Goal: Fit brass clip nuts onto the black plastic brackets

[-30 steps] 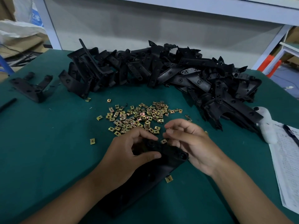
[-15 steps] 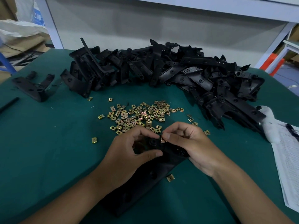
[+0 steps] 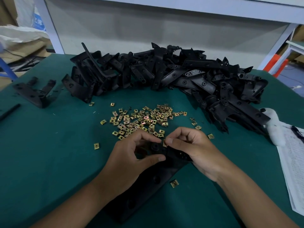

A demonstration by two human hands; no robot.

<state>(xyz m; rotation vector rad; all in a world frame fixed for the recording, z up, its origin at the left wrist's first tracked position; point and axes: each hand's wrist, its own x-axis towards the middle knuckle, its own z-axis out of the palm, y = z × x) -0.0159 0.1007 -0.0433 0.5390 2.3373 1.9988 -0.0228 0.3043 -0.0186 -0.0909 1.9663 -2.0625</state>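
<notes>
A long black plastic bracket (image 3: 154,183) lies on the green table in front of me. My left hand (image 3: 131,157) grips its far end between thumb and fingers. My right hand (image 3: 192,148) pinches a brass clip nut (image 3: 165,143) at the bracket's top edge, right beside my left fingertips. A heap of loose brass clip nuts (image 3: 141,120) lies just beyond my hands. One clip nut (image 3: 174,183) rests beside the bracket on its right, another (image 3: 96,146) sits alone to the left.
A big pile of black brackets (image 3: 164,74) curves across the back of the table and down the right side. A single bracket (image 3: 34,92) stands at the far left. Printed paper (image 3: 294,163) and a white object (image 3: 276,129) lie at the right edge.
My right hand has brought the clip nut in from the right, up against the end of the bracket beside my left fingers. The left hand has kept its grip.
</notes>
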